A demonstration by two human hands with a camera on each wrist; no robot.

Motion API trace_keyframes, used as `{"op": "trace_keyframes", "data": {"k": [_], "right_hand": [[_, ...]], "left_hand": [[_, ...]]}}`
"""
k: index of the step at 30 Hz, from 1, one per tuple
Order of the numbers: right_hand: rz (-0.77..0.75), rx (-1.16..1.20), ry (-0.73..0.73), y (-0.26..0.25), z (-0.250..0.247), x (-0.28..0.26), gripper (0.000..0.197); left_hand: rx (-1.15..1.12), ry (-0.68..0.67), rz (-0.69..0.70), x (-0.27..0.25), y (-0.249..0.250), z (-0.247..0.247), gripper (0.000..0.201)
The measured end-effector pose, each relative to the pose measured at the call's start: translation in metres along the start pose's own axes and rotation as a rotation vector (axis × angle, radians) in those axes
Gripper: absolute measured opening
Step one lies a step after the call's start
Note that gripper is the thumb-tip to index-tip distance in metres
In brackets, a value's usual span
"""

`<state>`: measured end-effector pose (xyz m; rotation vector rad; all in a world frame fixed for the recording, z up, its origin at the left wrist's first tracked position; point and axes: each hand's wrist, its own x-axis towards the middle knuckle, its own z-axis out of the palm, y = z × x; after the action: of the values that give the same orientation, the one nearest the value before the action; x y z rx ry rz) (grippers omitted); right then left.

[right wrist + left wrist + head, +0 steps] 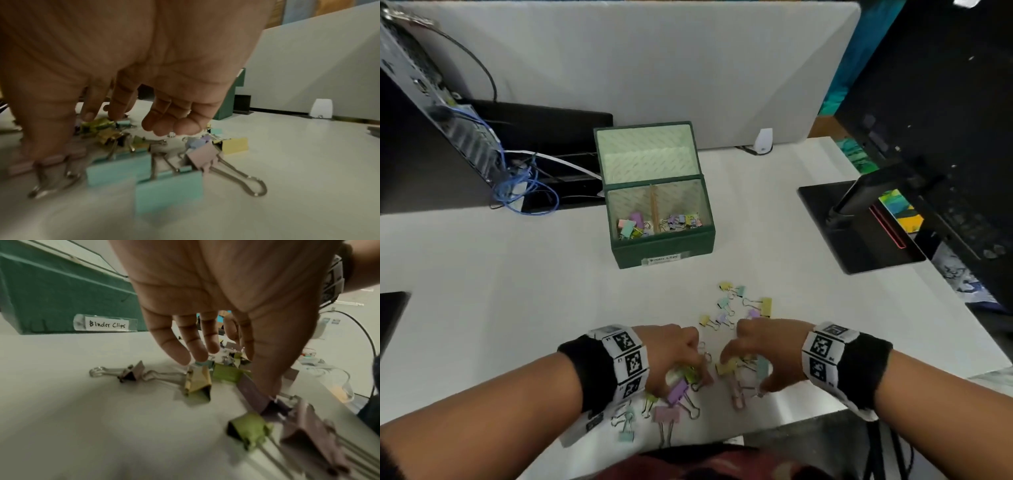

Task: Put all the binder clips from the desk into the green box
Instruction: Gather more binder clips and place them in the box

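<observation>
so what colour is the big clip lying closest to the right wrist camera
Pale mint or teal clip, best seen in the right wrist view.

We wore a black fabric wristband (589, 371) behind each bare hand, and a white strap of square black-and-white coded markers (627, 359) just hand-side of it.

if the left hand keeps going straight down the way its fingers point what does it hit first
Probably the yellow binder clip right under the left hand's fingertips, then the desk; the remaining gap is hard to judge.
</observation>
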<state>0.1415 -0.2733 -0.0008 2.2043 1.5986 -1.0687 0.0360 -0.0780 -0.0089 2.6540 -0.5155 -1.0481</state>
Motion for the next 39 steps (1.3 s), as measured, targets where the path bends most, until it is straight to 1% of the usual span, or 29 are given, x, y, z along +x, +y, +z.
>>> {"op": "trace_keyframes", "data": {"k": [2, 4, 6, 8, 11, 13, 17, 19, 21, 22, 24, 26, 28, 29, 32, 36, 39], "right_hand": [[-0.015, -0.043, -0.018, -0.003, 0.004, 0.001, 0.070], [-0.021, -0.046, -0.006, -0.004, 0.006, 0.006, 0.069], [-0.017, -0.021, 0.034, -0.001, 0.005, 0.012, 0.060], [-0.018, -0.009, 0.080, 0.001, 0.002, 0.018, 0.046], [-0.023, -0.005, 0.118, 0.000, -0.002, 0.025, 0.035], [-0.009, 0.017, 0.154, 0.000, -0.006, 0.031, 0.033], [0.041, 0.070, 0.230, 0.006, -0.015, 0.037, 0.036], [0.054, 0.139, 0.262, 0.008, -0.018, 0.035, 0.040], [0.032, 0.250, 0.290, 0.007, -0.021, 0.029, 0.042], [-0.002, 0.290, 0.279, 0.004, -0.023, 0.026, 0.042], [-0.068, 0.263, 0.171, -0.003, -0.024, 0.022, 0.046], [-0.098, 0.108, 0.043, -0.011, -0.018, 0.023, 0.048], [-0.108, -0.024, -0.005, -0.015, -0.010, 0.029, 0.047], [-0.108, -0.044, 0.000, -0.015, -0.006, 0.032, 0.046], [-0.067, 0.029, 0.030, -0.012, -0.005, 0.037, 0.037], [-0.039, 0.070, 0.056, -0.007, -0.011, 0.047, 0.031], [-0.010, 0.103, 0.110, -0.004, -0.017, 0.053, 0.026]], "left_hand": [[0.013, 0.021, 0.027, 0.002, 0.000, 0.004, 0.060], [0.023, 0.047, 0.018, 0.006, -0.002, 0.007, 0.059], [0.018, 0.081, -0.011, 0.010, -0.006, 0.010, 0.048], [-0.009, 0.113, -0.038, 0.013, -0.011, 0.010, 0.037], [-0.051, 0.128, -0.080, 0.016, -0.018, 0.008, 0.035], [-0.090, 0.164, -0.111, 0.017, -0.024, 0.006, 0.035], [-0.215, 0.288, -0.166, 0.013, -0.037, 0.002, 0.032], [-0.281, 0.346, -0.185, 0.009, -0.042, 0.000, 0.030], [-0.350, 0.398, -0.203, 0.006, -0.045, -0.003, 0.029], [-0.401, 0.422, -0.213, 0.003, -0.047, -0.004, 0.029], [-0.524, 0.478, -0.230, -0.001, -0.050, -0.007, 0.025], [-0.654, 0.527, -0.238, -0.004, -0.054, -0.008, 0.023], [-0.771, 0.570, -0.255, -0.007, -0.056, -0.010, 0.030], [-0.809, 0.597, -0.270, -0.008, -0.057, -0.011, 0.031], [-0.897, 0.656, -0.302, -0.011, -0.062, -0.010, 0.028], [-1.118, 0.711, -0.325, -0.011, -0.069, -0.006, 0.030], [-1.213, 0.735, -0.303, -0.014, -0.073, -0.008, 0.031]]}}
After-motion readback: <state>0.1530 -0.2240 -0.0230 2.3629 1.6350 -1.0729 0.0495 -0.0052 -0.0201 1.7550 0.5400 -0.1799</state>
